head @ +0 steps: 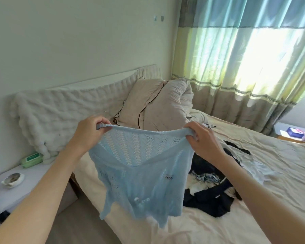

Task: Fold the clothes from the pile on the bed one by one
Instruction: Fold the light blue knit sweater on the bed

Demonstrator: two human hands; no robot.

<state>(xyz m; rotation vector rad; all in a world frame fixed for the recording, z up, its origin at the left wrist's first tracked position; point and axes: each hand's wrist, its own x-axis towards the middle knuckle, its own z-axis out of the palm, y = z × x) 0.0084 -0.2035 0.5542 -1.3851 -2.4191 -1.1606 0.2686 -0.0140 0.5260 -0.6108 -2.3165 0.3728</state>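
— Forearms fill the foreground, and both reach up to one garment. What has the left hand [88,132] got?

— Its fingers are curled over one end of the ribbed edge of a pale blue knit top [141,166], pinching it tight. Off to the left of that grip, lower down, a white nightstand [33,175] carries a green wipes pack [32,160] and a small shell-like dish [12,179].

— And between the two grips?

— That edge is stretched nearly level from hand to hand, and the top hangs free below it — open lacework, clear of the bed [262,173]. Behind it, past the grips, two beige pillows [151,106] lean against a white padded headboard [69,117].

— Over to the right hand [202,140].

— Same story: fingers closed round the other end of the edge. Below and just right of that grip the pile of clothes [213,191] lies on the cream sheet — dark pieces mixed with white. Farther right, sunlit curtains [245,59].
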